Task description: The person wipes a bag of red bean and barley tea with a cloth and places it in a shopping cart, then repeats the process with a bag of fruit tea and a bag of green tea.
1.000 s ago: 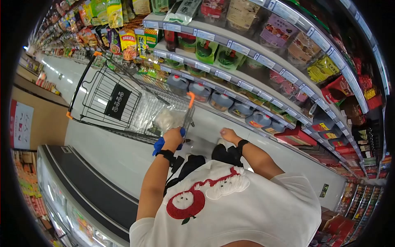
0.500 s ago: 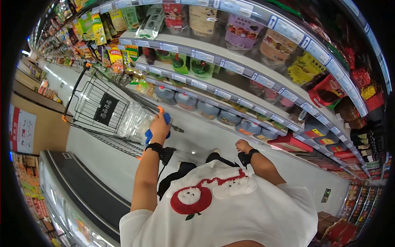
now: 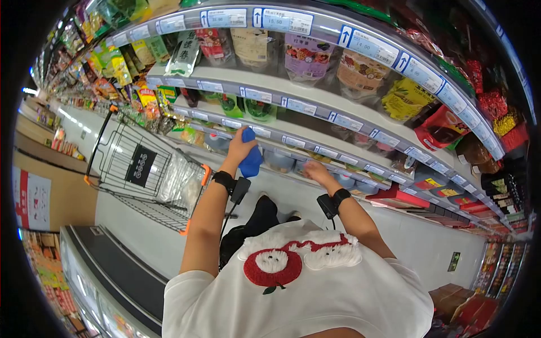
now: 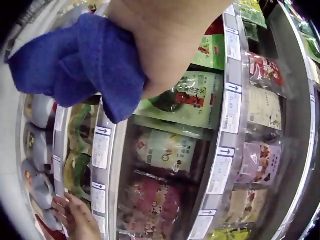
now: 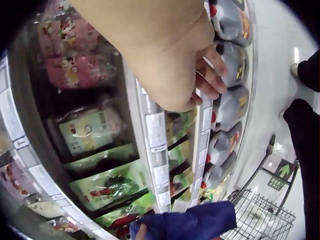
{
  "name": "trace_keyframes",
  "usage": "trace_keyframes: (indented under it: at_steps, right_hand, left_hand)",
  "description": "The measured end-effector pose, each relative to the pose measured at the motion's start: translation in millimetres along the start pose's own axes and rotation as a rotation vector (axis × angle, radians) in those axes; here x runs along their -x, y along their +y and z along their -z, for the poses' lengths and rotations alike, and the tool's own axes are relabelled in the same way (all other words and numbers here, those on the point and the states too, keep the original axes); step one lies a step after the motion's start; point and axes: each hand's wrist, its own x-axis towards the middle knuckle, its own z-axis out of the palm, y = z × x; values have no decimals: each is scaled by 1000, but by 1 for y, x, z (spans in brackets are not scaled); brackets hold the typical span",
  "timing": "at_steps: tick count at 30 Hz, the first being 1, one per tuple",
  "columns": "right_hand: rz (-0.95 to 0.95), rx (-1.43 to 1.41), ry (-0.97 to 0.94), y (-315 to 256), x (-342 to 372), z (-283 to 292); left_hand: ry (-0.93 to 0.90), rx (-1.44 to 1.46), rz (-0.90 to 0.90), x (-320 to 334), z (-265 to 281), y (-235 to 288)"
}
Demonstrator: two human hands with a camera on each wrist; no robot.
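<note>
In the head view my left hand (image 3: 241, 149) grips a blue cloth (image 3: 251, 160) in front of the shelf's lower price rails. The cloth (image 4: 82, 62) hangs bunched from that hand (image 4: 160, 40) in the left wrist view, beside green packets (image 4: 192, 102). My right hand (image 3: 319, 173) is empty, near the lower shelves, its fingers loosely bent. The right wrist view has this hand (image 5: 187, 70) by the price rail and grey jugs (image 5: 230, 62), with the cloth (image 5: 187, 222) at the bottom edge.
A wire shopping cart (image 3: 127, 152) with clear plastic inside stands to the left. Tiered shelves (image 3: 225, 76) of packets curve across the front and right. A freezer case (image 3: 112, 265) is at lower left, and red-brown boxes (image 3: 468, 307) at lower right.
My left hand has left the cart's orange-ended edge and moved to the shelf with the cloth. My right hand has come up toward the shelf. The shelves appear closer, the cart farther left.
</note>
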Motion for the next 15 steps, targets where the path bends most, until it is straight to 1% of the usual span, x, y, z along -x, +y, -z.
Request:
trace_keyframes:
  at_steps: [1,2,3,7,8,9,10,11,13,15]
  right_hand:
    - [33,-7,0,-18,-2,-3]
    - [66,-14,0,-34,-5,-5]
    - [91,22,10,-49,-10,-7]
    - [177,118,83,-81,-53,-10]
    - [196,45,83,-85,-67,-13]
    - [240,78,133,-89,-80,-16]
    - [282,112,180,-94,-92,-22]
    - [322,143,228,-99,-103,-28]
    - [262,255,301,-112,-120,-38]
    - [166,391,374,-137,-121,-49]
  left_hand:
    - [13,21,-12,-13,-1,0]
    - [-45,61,26,-26,0,2]
    - [-52,50,37,-35,2,5]
    - [-101,-52,77,-70,9,15]
    - [-111,-97,85,-75,10,17]
    - [-121,-144,96,-80,12,17]
    - [-146,-127,56,-86,12,12]
    - [-167,-123,58,-91,12,6]
    - [-209,-114,62,-98,9,-2]
    - [-224,-96,23,-98,12,7]
